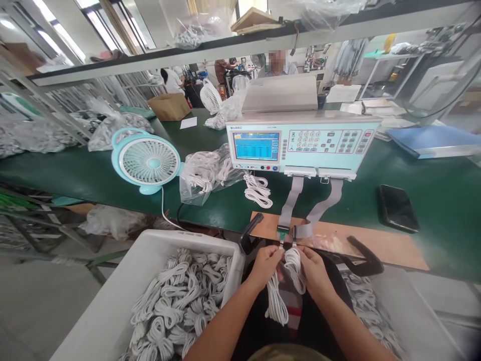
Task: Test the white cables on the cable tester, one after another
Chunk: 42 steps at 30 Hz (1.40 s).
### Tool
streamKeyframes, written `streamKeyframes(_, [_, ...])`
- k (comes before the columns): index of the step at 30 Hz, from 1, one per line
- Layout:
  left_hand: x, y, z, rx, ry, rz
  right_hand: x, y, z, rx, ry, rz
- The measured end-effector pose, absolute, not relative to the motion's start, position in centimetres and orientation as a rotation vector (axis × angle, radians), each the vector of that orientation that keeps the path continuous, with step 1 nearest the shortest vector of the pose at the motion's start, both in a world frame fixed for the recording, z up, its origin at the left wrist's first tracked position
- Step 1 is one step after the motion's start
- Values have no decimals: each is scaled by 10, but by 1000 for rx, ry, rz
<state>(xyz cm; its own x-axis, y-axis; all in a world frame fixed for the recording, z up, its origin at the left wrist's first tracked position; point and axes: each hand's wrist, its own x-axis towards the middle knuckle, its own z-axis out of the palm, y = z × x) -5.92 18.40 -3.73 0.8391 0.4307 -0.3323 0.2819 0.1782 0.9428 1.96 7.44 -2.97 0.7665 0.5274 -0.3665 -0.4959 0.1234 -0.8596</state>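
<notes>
My left hand (266,266) is closed, thumb and fingers pinching the end of a white cable by its plug. The cable's coiled bundle (277,303) hangs below that hand. My right hand (314,271) is closed on a second coiled white cable (294,265), held just beside the first. Both cable ends meet small connectors at the table edge, one on a green circuit board (282,234). Whether the plugs are fully seated cannot be made out. Grey ribbon cables (291,200) run from these connectors up to a light-blue cable tester (323,145) with a lit screen.
On my left stands a white bin (150,238) full of coiled cables; another bin (413,301) of coils is at right. A blue fan (152,163), bagged cables (205,173), loose coils (258,191) and a phone (397,208) lie on the green table (361,200). People are beyond.
</notes>
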Motion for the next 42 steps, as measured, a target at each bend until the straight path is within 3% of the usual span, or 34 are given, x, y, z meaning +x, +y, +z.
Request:
streamKeyframes(22, [-42,159,-45,1045,719,461,22,72,-35,-1150,-61,834])
streamKeyframes(42, [-35,167,-33,1208,715,381,25,74,-38,-1267,-62,744])
